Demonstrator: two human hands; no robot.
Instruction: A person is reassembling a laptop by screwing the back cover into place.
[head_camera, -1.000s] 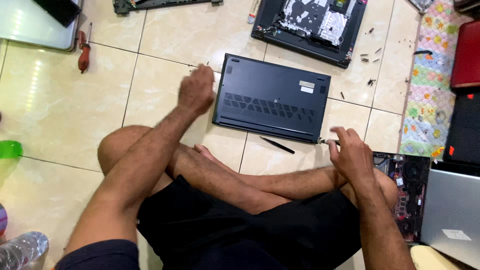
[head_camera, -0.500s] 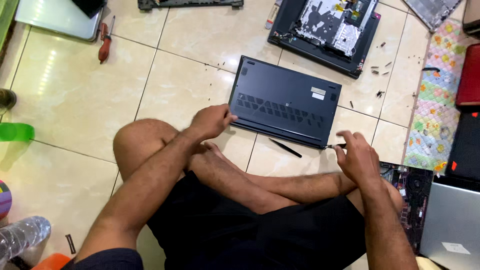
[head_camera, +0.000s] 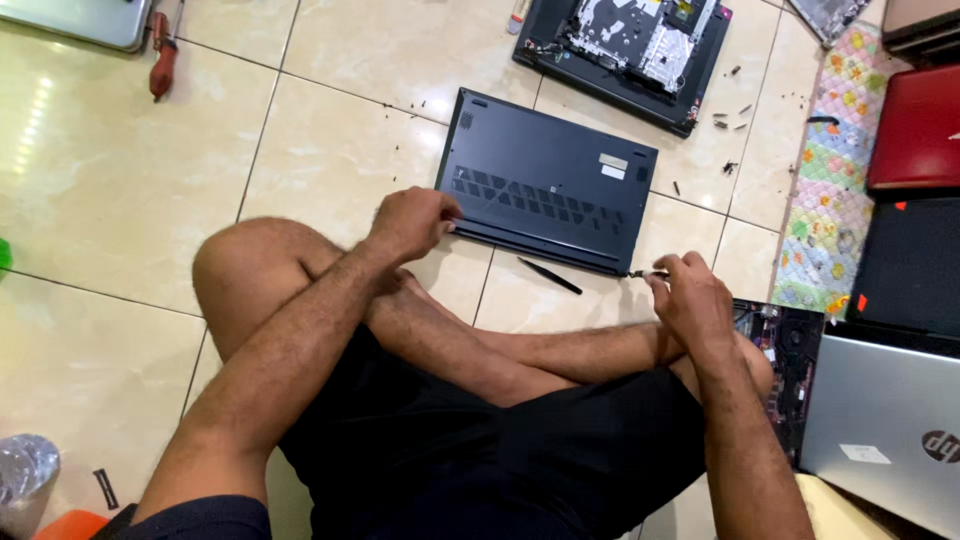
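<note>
Informal laptop-repair spot on a tiled floor (head_camera: 120, 200), seemingly in a home rather than a fitted workshop. Centre: closed dark laptop (head_camera: 545, 195) lying bottom-up; top of frame: opened laptop chassis (head_camera: 625, 50) with exposed boards and loose screws (head_camera: 730, 115) beside it. Upper left: red-handled screwdriver (head_camera: 160, 60); right edge: stacked laptops (head_camera: 915, 200) and a patterned mat (head_camera: 835, 170).

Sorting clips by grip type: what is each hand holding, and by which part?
The left hand grips the dark laptop at its near left corner. The right hand holds a small tool by its handle, tip at the laptop's near right corner.
</note>
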